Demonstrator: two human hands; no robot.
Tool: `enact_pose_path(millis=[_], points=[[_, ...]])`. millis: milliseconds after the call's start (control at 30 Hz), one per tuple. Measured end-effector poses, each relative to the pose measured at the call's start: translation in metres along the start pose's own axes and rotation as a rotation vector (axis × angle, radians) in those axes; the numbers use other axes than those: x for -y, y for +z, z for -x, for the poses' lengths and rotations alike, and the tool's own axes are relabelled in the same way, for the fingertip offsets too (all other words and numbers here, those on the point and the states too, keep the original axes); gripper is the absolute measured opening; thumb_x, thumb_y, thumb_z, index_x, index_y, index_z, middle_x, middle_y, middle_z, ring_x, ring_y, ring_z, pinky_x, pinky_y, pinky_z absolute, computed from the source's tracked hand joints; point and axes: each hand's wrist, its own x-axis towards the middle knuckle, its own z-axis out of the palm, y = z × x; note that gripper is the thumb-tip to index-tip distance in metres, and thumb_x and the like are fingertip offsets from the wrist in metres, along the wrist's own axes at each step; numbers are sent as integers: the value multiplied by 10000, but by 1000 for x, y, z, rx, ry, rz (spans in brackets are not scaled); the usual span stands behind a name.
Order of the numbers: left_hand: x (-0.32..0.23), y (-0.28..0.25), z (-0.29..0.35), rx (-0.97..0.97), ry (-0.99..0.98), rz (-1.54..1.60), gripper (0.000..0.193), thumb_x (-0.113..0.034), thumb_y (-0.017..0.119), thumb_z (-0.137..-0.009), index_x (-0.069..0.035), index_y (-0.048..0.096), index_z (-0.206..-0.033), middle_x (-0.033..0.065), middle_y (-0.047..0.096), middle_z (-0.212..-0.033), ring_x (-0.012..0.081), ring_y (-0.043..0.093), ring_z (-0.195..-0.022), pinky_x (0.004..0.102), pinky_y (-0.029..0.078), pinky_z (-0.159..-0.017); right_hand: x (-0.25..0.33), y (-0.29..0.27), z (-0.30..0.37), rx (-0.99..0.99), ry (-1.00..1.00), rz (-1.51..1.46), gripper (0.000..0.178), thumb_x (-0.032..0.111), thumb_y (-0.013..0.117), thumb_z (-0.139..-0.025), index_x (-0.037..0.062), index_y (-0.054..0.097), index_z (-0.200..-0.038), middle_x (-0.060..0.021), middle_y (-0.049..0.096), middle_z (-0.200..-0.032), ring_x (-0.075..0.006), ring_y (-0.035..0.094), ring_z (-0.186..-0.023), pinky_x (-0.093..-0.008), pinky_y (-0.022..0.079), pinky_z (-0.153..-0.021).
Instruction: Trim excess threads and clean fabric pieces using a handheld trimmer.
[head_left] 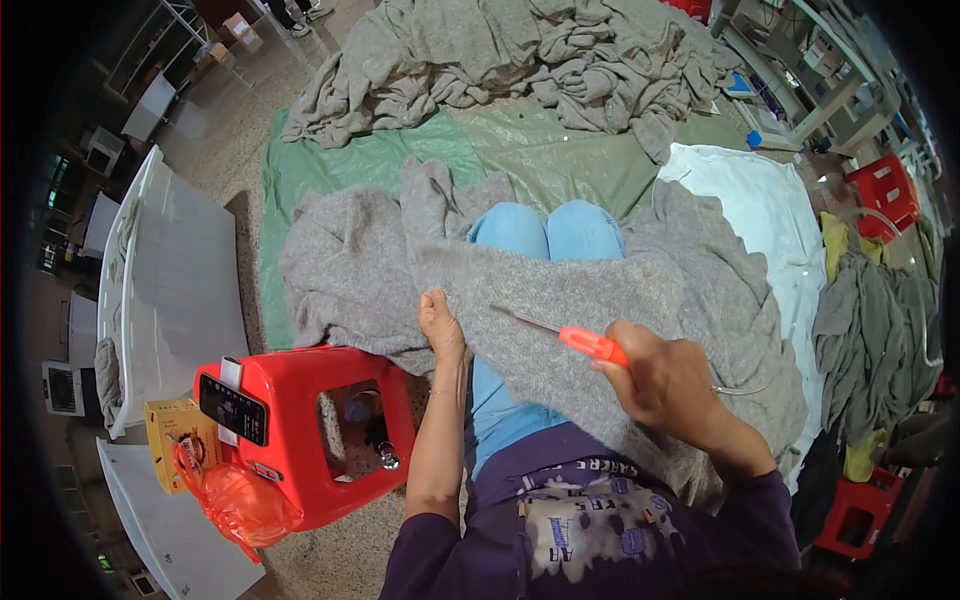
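Observation:
Across my lap lies a grey knitted cloth (560,275), spread over my knees and hanging down on both sides. My left hand (440,325) is closed on its left edge, thumb uppermost. In my right hand (665,385) is a hook-like hand tool (592,345) with a red handle and a thin metal shaft. The shaft points left over the cloth; whether its tip touches the cloth I cannot tell. A thin curved metal piece (740,391) sticks out on the far side of my right hand; what it belongs to is hidden.
On my left a red stool (310,375) holds a phone (234,408), with an orange plastic bag (245,505) and a yellow box (178,440) beside it. Behind stands a white bin (180,290). Heaped grey knits (500,60) lie ahead on a green sheet (375,152). Red stools (885,195) stand right.

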Motion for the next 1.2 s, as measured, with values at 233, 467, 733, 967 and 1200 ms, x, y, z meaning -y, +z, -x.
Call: enact_pose_path(millis=[233, 467, 733, 967, 1200], points=[[17, -18, -7, 43, -40, 100, 195, -249, 497, -993, -65, 507, -930, 23, 594, -916, 106, 561, -808, 267, 479, -743, -2, -1, 7, 39, -41, -16, 209, 259, 638, -869, 86, 522, -886, -101, 551, -661, -326, 567, -547, -400, 397, -458], [-17, -4, 2, 41, -241, 202, 271, -260, 533, -972, -8, 552, -1069, 92, 638, -1049, 163, 617, -906, 299, 501, -807, -13, 1, 21, -51, 86, -69, 216, 283, 639, -875, 109, 527, -936, -87, 579, -653, -330, 581, -555, -400, 416, -464], [-26, -6, 10, 165, -315, 106, 213, -154, 614, -918, 6, 602, -1058, 97, 663, -1031, 176, 636, -878, 302, 514, -780, -1, 10, 15, -79, 48, -98, 198, 243, 659, -856, 88, 542, -896, -105, 578, -671, -336, 581, -563, -397, 419, -467], [-31, -3, 18, 169, -246, 117, 209, -152, 623, -914, -9, 589, -1062, 77, 657, -972, 157, 624, -840, 302, 511, -761, -1, 13, 11, -1, 60, -36, 192, 231, 663, -849, 79, 565, -913, -117, 571, -680, -336, 588, -575, -400, 418, -469], [-50, 9, 25, -148, -11, -410, 144, -107, 575, -925, 3, 584, -1017, 102, 615, -1014, 202, 578, -892, 319, 480, -759, -21, 12, 21, -137, 174, -167, 184, 205, 672, -846, 97, 580, -964, -126, 607, -734, -342, 607, -625, -382, 442, -506]])
